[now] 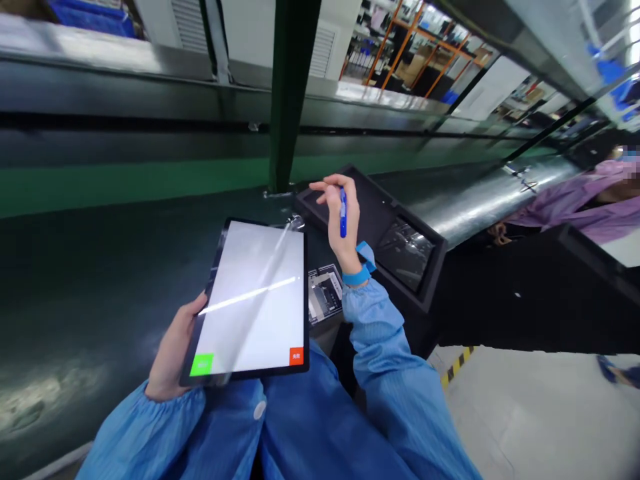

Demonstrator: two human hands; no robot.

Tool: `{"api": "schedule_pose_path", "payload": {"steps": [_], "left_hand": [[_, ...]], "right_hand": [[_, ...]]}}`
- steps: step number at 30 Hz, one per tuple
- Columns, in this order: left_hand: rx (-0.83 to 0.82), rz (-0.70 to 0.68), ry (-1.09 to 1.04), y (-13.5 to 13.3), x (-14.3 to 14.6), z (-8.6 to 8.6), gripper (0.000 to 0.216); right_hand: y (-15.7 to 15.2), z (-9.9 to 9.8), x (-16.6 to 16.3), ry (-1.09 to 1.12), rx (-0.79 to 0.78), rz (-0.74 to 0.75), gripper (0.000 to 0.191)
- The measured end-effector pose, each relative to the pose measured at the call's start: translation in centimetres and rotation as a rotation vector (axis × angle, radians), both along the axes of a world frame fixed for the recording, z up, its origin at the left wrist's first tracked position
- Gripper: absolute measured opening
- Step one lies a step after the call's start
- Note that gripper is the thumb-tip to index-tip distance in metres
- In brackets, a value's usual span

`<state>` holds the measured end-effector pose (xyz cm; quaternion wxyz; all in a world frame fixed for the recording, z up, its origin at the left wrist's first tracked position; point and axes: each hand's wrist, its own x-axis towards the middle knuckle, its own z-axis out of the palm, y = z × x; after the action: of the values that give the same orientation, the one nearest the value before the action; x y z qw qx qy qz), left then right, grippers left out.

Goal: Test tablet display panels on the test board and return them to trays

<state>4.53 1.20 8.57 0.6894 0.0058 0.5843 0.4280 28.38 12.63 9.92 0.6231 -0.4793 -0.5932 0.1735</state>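
Observation:
My left hand (175, 347) grips the left edge of a tablet (255, 293), which leans toward me. Its lit screen is white with a green block at the lower left and a red block at the lower right. To the right of the tablet, my right hand (343, 217) is raised, with a blue pen (343, 212) held against it and the fingertips pointing left. A blue band circles that wrist. Partly covered by the tablet, a device with exposed inner parts (325, 293) lies below my right hand.
A black foam-like tray (363, 187) rests on the dark bench (125, 267) behind my right hand, with a clear-wrapped item (405, 253) in its recess. A green post (291, 93) rises beyond the tablet. At the far right sits a person in a pink garment (575, 200).

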Motion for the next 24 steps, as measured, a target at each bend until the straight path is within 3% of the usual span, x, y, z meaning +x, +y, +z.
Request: {"api": "schedule_pose_path", "payload": {"steps": [2, 5, 8, 10, 11, 16, 19, 24], "left_hand": [[-0.041, -0.011, 0.021, 0.2, -0.3, -0.2, 0.021], [-0.035, -0.021, 0.011, 0.4, -0.4, -0.6, 0.026], [0.057, -0.007, -0.081, 0.2, 0.0, -0.6, 0.032], [0.122, 0.022, -0.123, 0.0, 0.3, -0.6, 0.034], [0.138, 0.029, -0.143, -0.1, 0.3, -0.6, 0.035], [0.160, 0.065, -0.182, 0.0, 0.3, -1.1, 0.035], [0.183, 0.096, -0.150, 0.2, 0.3, -1.3, 0.034], [0.194, 0.107, -0.087, 0.1, -0.3, -2.5, 0.038]], "right_hand": [[-2.0, 0.7, 0.4, -0.022, 0.062, -0.065, 0.016], [-5.3, 1.1, -0.8, -0.383, 0.063, 0.083, 0.018], [-7.8, 0.5, -3.2, -0.901, 0.031, 0.327, 0.054], [-9.1, -0.6, -4.7, -1.084, 0.014, 0.380, 0.082], [-9.6, -1.4, -5.3, -1.117, 0.016, 0.376, 0.083], [-11.8, -4.9, -6.5, -1.017, 0.210, 0.196, 0.022], [-12.6, -4.4, -5.7, -0.880, 0.262, 0.159, 0.016], [-12.7, -3.0, -1.5, -0.467, 0.080, -0.112, 0.020]]}}
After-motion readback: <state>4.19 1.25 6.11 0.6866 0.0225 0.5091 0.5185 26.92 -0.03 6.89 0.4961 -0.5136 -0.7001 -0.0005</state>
